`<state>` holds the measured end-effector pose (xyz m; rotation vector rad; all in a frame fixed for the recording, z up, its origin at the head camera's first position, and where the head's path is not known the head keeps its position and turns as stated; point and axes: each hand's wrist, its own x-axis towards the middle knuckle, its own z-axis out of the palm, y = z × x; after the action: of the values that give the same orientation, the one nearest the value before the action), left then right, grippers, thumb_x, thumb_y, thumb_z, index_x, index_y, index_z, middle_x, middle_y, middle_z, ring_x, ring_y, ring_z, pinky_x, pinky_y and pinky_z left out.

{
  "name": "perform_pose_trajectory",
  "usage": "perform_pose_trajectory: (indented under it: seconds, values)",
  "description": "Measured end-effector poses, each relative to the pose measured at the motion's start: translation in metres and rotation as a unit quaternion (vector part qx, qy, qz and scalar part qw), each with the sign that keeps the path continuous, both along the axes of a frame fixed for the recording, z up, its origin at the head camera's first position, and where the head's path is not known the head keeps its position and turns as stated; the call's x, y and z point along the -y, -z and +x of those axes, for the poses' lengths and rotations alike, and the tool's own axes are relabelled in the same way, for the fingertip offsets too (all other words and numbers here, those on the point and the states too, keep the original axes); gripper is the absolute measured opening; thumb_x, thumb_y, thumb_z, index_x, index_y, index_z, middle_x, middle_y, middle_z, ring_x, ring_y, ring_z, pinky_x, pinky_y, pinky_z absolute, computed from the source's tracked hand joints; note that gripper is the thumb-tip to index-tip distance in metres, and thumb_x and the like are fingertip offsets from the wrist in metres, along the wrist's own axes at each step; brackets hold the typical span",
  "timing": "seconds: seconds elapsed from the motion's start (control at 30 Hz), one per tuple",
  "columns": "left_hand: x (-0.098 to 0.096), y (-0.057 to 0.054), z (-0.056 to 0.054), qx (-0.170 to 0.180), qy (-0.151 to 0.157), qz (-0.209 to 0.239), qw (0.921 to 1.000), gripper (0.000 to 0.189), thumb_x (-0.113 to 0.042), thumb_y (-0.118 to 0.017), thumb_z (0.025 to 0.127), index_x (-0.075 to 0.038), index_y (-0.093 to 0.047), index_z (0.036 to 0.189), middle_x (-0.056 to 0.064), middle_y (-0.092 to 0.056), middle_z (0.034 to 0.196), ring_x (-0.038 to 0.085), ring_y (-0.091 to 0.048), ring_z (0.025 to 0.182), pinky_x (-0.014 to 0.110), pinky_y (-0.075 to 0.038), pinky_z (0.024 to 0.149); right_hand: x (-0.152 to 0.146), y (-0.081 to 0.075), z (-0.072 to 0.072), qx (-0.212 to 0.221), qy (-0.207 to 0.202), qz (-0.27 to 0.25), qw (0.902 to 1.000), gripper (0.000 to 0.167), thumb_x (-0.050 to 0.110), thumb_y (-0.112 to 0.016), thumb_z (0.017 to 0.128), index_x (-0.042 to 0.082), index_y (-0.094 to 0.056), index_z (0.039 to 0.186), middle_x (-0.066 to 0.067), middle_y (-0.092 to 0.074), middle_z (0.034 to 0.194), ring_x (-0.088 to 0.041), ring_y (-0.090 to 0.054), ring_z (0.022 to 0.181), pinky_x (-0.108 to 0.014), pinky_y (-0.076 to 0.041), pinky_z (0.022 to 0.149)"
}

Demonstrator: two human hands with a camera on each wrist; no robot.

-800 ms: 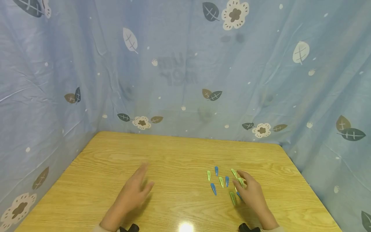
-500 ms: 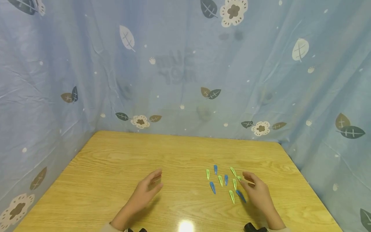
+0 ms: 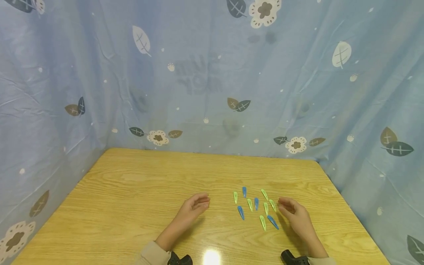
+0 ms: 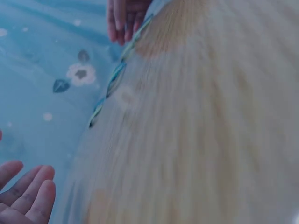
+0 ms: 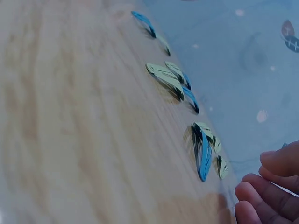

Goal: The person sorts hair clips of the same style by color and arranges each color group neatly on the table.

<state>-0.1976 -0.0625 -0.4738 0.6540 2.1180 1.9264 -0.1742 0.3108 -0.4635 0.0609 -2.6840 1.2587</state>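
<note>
Several snap hair clips, some light green and some blue, lie spread out on the wooden table right of its middle. Among them are a blue clip (image 3: 273, 222) and a green clip (image 3: 262, 222) at the near side. My right hand (image 3: 298, 218) is just right of the group, fingers loosely bent, holding nothing; a green clip (image 3: 272, 205) lies close to its fingertips. To the left of the clips is my left hand (image 3: 192, 209), relaxed and holding nothing. In the right wrist view, a blue clip (image 5: 204, 156) lies near the right hand's fingers.
The wooden table (image 3: 139, 184) extends to both sides of the hands. A blue curtain (image 3: 198, 81) with leaf and flower prints surrounds it at the back and sides. Black wrist devices sit by both cuffs, and a bright glare spot (image 3: 211, 256) shows at the near edge.
My left hand has moved to the right, nearer the clips. My right hand has drawn slightly right, uncovering clips that it partly hid. The clips remain on the table.
</note>
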Motion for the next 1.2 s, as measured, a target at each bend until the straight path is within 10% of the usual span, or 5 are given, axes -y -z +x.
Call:
perform_pose_trajectory:
  seconds: [0.33, 0.67, 1.2]
  values:
    - [-0.046, 0.007, -0.024, -0.035, -0.033, 0.006, 0.9988, 0.040, -0.013, -0.052, 0.100, 0.011, -0.047, 0.131, 0.025, -0.053, 0.127, 0.035, -0.051, 0.119, 0.037, -0.043, 0.099, -0.001, 0.006, -0.010, 0.019, 0.003, -0.033, 0.9993, 0.036, 0.015, -0.062, 0.094, -0.005, -0.057, 0.124, -0.018, -0.064, 0.116, -0.003, -0.059, 0.097, -0.013, -0.045, 0.082]
    - [-0.092, 0.011, -0.039, -0.066, -0.089, -0.040, 0.9930, 0.029, -0.007, -0.057, 0.095, 0.008, -0.059, 0.119, 0.019, -0.062, 0.114, 0.030, -0.060, 0.105, 0.032, -0.049, 0.089, -0.006, 0.008, -0.015, 0.046, 0.013, -0.002, 0.9989, 0.034, 0.014, -0.064, 0.093, -0.004, -0.060, 0.122, -0.014, -0.066, 0.112, -0.018, -0.061, 0.098, -0.017, -0.046, 0.081]
    - [-0.117, 0.013, -0.042, -0.116, -0.202, -0.131, 0.9637, 0.022, -0.004, -0.074, 0.081, 0.003, -0.069, 0.102, 0.005, -0.061, 0.088, 0.014, -0.056, 0.079, 0.023, -0.048, 0.070, 0.000, 0.009, -0.024, 0.048, 0.013, 0.014, 0.9986, 0.030, 0.012, -0.067, 0.090, -0.002, -0.064, 0.117, -0.009, -0.067, 0.104, -0.012, -0.060, 0.090, -0.021, -0.048, 0.077]
